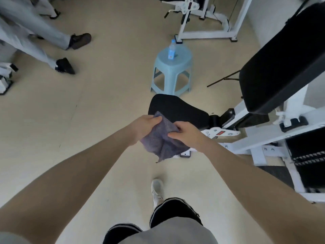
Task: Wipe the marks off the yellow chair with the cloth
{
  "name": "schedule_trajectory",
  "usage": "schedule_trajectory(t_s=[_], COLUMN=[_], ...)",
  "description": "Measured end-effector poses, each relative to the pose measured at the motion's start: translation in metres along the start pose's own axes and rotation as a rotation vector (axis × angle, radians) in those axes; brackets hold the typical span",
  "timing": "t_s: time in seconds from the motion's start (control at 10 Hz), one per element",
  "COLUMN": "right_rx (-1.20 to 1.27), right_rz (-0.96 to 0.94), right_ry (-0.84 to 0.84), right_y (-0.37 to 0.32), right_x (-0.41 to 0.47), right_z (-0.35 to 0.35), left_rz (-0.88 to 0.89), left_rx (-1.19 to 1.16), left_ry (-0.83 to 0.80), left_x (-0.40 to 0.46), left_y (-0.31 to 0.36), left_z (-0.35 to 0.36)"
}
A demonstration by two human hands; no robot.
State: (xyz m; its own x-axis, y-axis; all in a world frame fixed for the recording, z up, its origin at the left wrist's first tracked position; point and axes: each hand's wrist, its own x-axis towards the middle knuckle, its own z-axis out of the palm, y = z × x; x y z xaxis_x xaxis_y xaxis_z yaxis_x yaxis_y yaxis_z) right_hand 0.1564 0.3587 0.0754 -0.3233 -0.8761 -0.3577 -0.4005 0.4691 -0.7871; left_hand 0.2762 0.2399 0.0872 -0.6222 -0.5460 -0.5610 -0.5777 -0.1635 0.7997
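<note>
You stand on the beige floor [52, 120] with one pale shoe [157, 189] forward, and both your arms reach out ahead of you. Between them hangs the soft grey-purple cloth [162, 143], held up in the air rather than on any surface. Your left hand [143, 127] has its grip pinched on the upper left edge, and your right hand [184, 133] has its grip clamped on the opposite side, fingers curled into the fabric. Holding it by two edges like this looks to me like you are spreading or refolding it to get a flat wiping face — a judgement, not something shown.

Just beyond the cloth sits the black padded seat [177, 108] of a white-framed exercise machine [246, 138], with its long black back pad [281, 71] rising to your right.

The yellow chair itself is nowhere in view, so no marks can be checked and the wiping has not begun — you would need to turn or walk to find it.

Farther off stands a round pale-blue plastic stool [173, 67]. It carries the only container here: a clear plastic water bottle with a blue cap [172, 50], upright on the stool top; how full it is I cannot tell.

Another person's trousered legs and dark shoes [65, 65] are at far left.
</note>
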Motion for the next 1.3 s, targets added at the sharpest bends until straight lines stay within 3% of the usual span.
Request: schedule_trajectory(t_s=[0.1, 0.2, 0.3, 0.4, 0.5, 0.6, 0.7, 0.8, 0.9, 1.0, 1.1, 1.3], right_rx=[0.101, 0.425, 0.815, 1.039, 1.171, 1.205, 1.247, 1.313, 1.201, 1.156, 1.104, 0.868], right_rz=[0.043, 0.072, 0.091, 0.153, 0.285, 0.469, 0.609, 0.759, 0.94, 1.044, 1.134, 1.187], right_ry=[-0.018, 0.055, 0.177, 0.371, 0.594, 0.688, 0.677, 0.885, 1.16, 1.294, 1.273, 1.22], right_y=[-0.006, -0.015, -0.023, -0.019, -0.004, 0.014, 0.023, 0.025, 0.03, 0.041, 0.054, 0.038], right_x=[0.052, 0.089, 0.119, 0.147, 0.172, 0.191, 0.208, 0.222, 0.229, 0.235, 0.24, 0.23], right_z=[-0.038, -0.06, -0.07, -0.079, -0.084, -0.067, -0.035, 0.002, 0.036, 0.064, 0.081, 0.088], left_rz=[0.04, 0.112, -0.058, -0.187, -0.161, -0.165, -0.258, -0.2, 0.023, 0.13, 0.158, 0.41], left_rx=[0.047, 0.084, -0.104, 0.021, -0.021, -0.162, -0.042, 0.321, 0.652, 0.807, 0.876, 1.07], left_ry=[0.01, 0.078, -0.193, -0.501, -0.563, -0.6, -0.715, -0.847, -0.925, -0.906, -0.901, -0.965], left_x=[0.055, 0.101, 0.145, 0.186, 0.229, 0.272, 0.316, 0.347, 0.362, 0.369, 0.38, 0.376], left_y=[0.039, 0.065, 0.078, 0.075, 0.081, 0.097, 0.104, 0.092, 0.071, 0.053, 0.036, 0.044], left_z=[-0.029, -0.048, -0.067, -0.081, -0.088, -0.087, -0.077, -0.061, -0.041, -0.022, -0.017, -0.032])
